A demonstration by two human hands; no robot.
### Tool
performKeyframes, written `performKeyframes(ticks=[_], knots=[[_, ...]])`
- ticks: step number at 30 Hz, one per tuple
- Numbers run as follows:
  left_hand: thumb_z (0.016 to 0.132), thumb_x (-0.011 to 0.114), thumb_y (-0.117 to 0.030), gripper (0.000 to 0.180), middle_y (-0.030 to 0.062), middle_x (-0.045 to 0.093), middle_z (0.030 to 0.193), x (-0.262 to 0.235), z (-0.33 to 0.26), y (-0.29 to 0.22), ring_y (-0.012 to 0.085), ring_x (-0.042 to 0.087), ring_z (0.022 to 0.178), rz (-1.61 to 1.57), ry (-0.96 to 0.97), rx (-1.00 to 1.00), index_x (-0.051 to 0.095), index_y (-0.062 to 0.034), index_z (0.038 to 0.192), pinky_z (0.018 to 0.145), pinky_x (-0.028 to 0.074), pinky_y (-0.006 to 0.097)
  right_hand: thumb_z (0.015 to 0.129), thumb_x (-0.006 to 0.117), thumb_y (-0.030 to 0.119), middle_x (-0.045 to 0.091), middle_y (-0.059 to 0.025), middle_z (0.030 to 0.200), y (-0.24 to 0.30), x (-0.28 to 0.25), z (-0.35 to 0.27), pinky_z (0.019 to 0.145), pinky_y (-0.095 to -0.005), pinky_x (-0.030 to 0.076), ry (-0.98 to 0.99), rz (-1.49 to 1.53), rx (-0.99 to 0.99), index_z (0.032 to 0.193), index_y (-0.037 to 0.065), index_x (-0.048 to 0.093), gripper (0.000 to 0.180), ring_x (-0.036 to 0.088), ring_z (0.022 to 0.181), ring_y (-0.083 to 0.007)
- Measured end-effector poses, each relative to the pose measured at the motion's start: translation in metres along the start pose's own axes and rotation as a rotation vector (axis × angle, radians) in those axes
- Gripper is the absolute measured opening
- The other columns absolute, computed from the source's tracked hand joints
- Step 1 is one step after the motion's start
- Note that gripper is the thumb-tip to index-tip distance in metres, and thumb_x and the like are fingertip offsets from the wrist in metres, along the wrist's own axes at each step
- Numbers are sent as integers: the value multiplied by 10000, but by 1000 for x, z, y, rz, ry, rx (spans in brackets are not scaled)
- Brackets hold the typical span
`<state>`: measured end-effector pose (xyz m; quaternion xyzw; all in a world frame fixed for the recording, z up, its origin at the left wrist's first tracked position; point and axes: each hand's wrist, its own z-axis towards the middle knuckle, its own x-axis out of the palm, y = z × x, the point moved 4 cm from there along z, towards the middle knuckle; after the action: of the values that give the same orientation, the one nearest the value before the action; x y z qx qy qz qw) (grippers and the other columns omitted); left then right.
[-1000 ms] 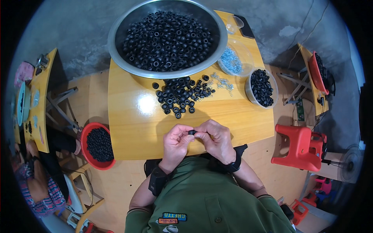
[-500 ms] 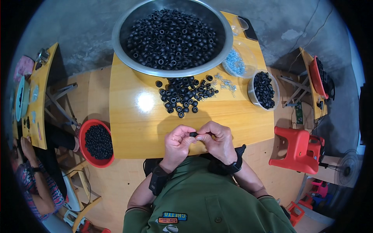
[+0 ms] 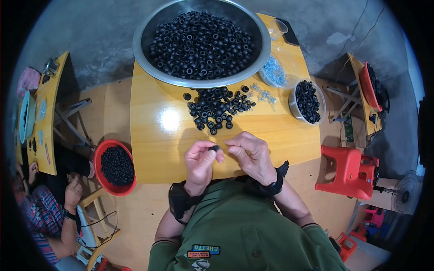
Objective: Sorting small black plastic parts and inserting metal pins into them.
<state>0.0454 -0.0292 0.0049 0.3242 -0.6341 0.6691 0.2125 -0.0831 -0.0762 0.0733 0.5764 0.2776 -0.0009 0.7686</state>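
Observation:
My left hand (image 3: 199,163) pinches a small black cap (image 3: 214,147) between thumb and fingertips, above the near part of the wooden table (image 3: 156,151). Just to its right, apart from the cap, my right hand (image 3: 251,156) has thumb and index finger pinched together; anything between them is too small to make out. Beyond both hands lies a loose pile of round, hollow black caps (image 3: 209,106). Smaller black pieces (image 3: 242,104) sit at the pile's right edge, next to scattered small clear pieces (image 3: 263,95).
A big metal basin (image 3: 141,58) of black caps stands at the back. To the right are a clear tub (image 3: 294,107) of black pieces and a dish of clear pieces (image 3: 273,71). On the floor are a red basin (image 3: 97,169) and red stool (image 3: 346,174). Another person's hand (image 3: 72,193) is far left.
My hands have come apart: the left moved slightly left with the black cap, the right rose a little away from it. The other person's hand has moved down from their table.

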Motion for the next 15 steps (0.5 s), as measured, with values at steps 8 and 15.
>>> performKeyframes(ticks=[8,15], knots=[[837,566,-129,184,114,548,779,-31,3,-22,164,511,642,-284,-110,93,498,-4,954,589,426,273,743,629,-20,534,-121,927,-6,30,-1,601,-279,473,163,-111,39,1020,-10,558,286,578,706,-218],[830,565,-144,191,95,521,774,-31,5,-27,164,477,669,-299,-178,100,496,-14,952,594,396,255,710,625,-4,511,-139,938,-2,39,13,638,-355,498,172,-312,-113,1066,6,522,371,574,796,-313]])
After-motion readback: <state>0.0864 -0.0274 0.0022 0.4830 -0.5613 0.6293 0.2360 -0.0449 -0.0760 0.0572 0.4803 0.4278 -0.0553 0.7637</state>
